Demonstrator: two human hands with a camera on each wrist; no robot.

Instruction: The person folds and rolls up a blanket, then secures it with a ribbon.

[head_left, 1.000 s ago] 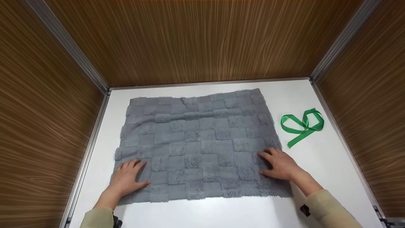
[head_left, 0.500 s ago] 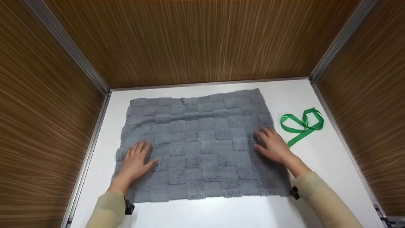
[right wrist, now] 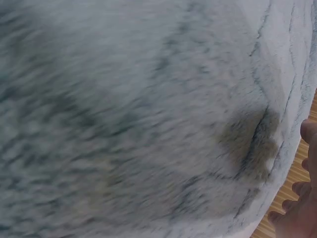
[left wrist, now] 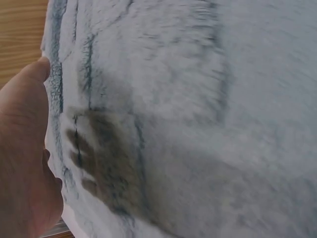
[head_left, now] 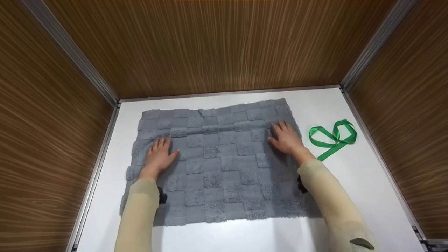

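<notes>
Your left hand [head_left: 159, 156] flat on the towel [head_left: 224, 164], fingers spread, left of middle, your right hand [head_left: 287, 140] flat too, fingers spread, by its right edge, towel lying open on the white table [head_left: 353, 182], green ribbon [head_left: 332, 138] just right of it

A white table [head_left: 325, 105] carries everything, closed in by wooden walls on the left, back and right. A grey checkered towel [head_left: 224, 164] lies spread flat over most of its middle, its near edge short of the table's front. A green ribbon [head_left: 332, 138], looped and loose, lies on the bare top just right of the towel, apart from it
</notes>
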